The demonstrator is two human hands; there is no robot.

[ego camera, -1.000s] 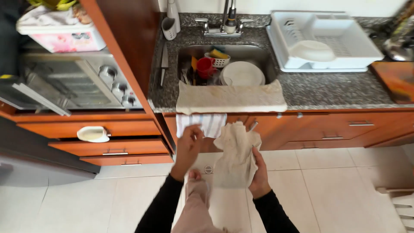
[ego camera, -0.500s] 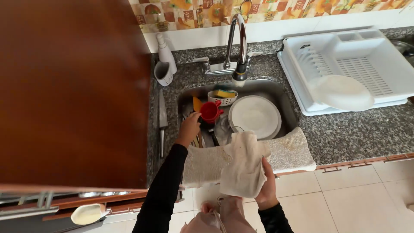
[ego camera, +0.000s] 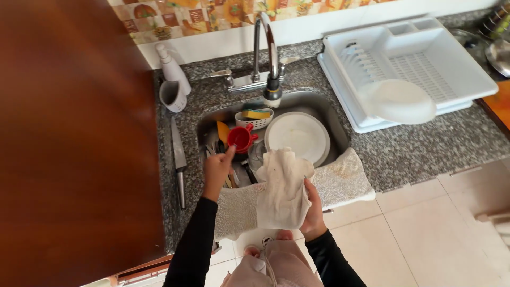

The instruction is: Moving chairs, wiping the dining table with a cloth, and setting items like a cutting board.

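At sink (ego camera: 340,139) front: right hand (ego camera: 312,212) gripping stained white cloth (ego camera: 282,186) bunched upright, kept clear of basin. Left hand (ego camera: 217,169) reaching in, fingers loosely curled beside red cup (ego camera: 240,138); contact unclear. White plate (ego camera: 297,137) flat beside cup. Towel (ego camera: 340,183) draped over edge, catching drips.

Matt cloth rag (ego camera: 281,188), glossy steel sink (ego camera: 333,119), speckled stone counter (ego camera: 419,143)

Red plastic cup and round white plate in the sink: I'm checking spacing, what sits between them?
In the head view, a clear drinking glass sits between the red plastic cup and the round white plate.
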